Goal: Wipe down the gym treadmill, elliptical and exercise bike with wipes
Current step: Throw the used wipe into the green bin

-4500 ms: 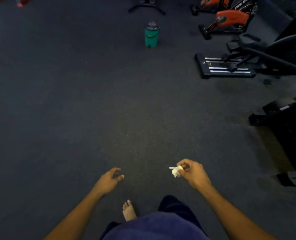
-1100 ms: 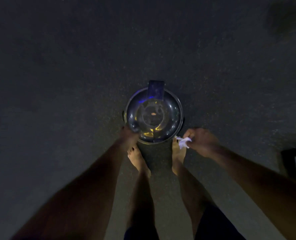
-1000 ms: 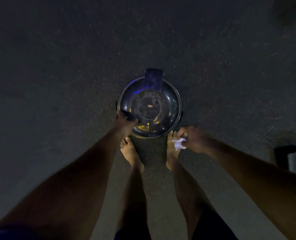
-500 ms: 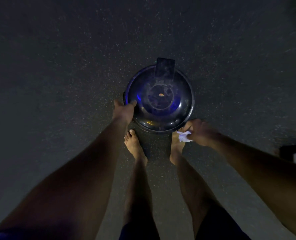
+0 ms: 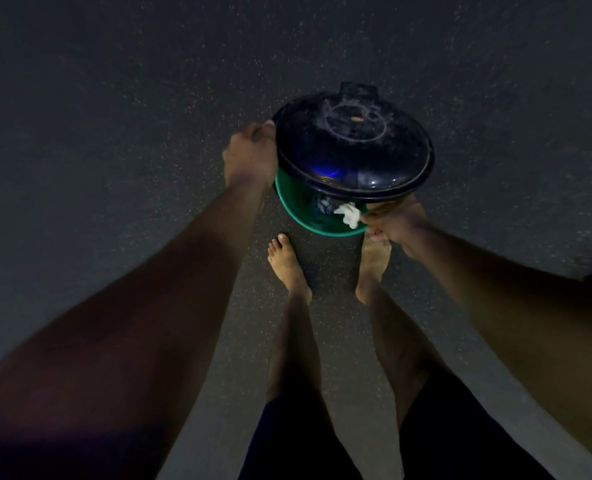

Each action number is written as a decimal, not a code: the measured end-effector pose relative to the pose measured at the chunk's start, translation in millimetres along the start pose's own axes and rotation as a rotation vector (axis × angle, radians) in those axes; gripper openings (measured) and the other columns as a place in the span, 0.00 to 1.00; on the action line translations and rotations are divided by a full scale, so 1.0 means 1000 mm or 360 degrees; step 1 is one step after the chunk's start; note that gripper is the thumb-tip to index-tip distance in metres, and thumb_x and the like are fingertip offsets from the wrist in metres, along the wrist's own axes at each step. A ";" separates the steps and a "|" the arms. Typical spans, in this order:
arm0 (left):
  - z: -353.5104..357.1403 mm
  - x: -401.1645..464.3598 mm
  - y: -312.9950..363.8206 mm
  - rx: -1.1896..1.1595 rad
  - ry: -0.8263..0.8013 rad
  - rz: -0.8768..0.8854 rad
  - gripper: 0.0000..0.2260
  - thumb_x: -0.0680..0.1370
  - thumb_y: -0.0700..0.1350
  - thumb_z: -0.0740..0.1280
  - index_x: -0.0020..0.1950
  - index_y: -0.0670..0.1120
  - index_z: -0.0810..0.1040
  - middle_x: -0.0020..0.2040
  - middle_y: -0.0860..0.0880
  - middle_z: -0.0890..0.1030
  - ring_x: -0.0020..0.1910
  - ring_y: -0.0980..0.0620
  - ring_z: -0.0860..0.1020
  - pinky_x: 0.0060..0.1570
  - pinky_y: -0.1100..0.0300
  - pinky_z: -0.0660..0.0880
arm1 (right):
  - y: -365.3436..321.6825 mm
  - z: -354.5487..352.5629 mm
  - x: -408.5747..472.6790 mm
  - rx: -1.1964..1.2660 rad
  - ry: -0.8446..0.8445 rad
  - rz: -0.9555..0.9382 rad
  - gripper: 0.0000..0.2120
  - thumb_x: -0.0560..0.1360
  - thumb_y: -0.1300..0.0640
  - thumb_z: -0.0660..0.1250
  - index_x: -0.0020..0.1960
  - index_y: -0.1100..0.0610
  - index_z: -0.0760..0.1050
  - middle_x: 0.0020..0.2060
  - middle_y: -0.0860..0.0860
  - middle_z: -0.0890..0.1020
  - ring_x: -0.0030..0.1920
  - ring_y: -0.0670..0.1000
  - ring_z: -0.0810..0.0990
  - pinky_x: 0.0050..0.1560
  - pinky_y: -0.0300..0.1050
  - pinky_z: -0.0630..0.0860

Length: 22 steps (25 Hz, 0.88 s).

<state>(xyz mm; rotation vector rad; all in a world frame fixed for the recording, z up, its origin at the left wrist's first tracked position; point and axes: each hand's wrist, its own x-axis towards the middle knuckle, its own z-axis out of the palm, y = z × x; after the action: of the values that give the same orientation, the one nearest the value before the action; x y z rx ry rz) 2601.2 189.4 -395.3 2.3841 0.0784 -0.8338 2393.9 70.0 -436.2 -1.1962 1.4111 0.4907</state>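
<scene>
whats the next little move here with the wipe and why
Probably let go of the wipe so it drops into the bin. The left hand holds the lid tipped up, showing the green rim and some rubbish inside, and the right hand pinches the crumpled wipe right over that opening.

Glossy black plastic lid (image 5: 353,150), green plastic bin (image 5: 299,216), crumpled white wipe (image 5: 349,213), speckled matt floor (image 5: 114,133).

No readable text, label, brand or number anywhere. Black bin lid (image 5: 353,150) shows only raised ring and small orange speck near its centre; no legible marking.
</scene>
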 end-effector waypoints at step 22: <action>-0.129 -0.198 0.130 0.0837 -0.0625 0.0831 0.16 0.79 0.52 0.67 0.67 0.51 0.76 0.65 0.44 0.79 0.65 0.42 0.77 0.60 0.53 0.74 | -0.065 -0.152 -0.334 -0.0783 0.0400 -0.0683 0.11 0.78 0.55 0.69 0.59 0.57 0.80 0.53 0.52 0.84 0.57 0.53 0.81 0.51 0.38 0.70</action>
<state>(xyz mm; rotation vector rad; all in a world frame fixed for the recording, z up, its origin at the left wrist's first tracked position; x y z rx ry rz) 2544.7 183.3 -131.7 2.4555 -0.9839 -1.1308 2314.9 41.3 -73.0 -1.9622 1.2192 0.4027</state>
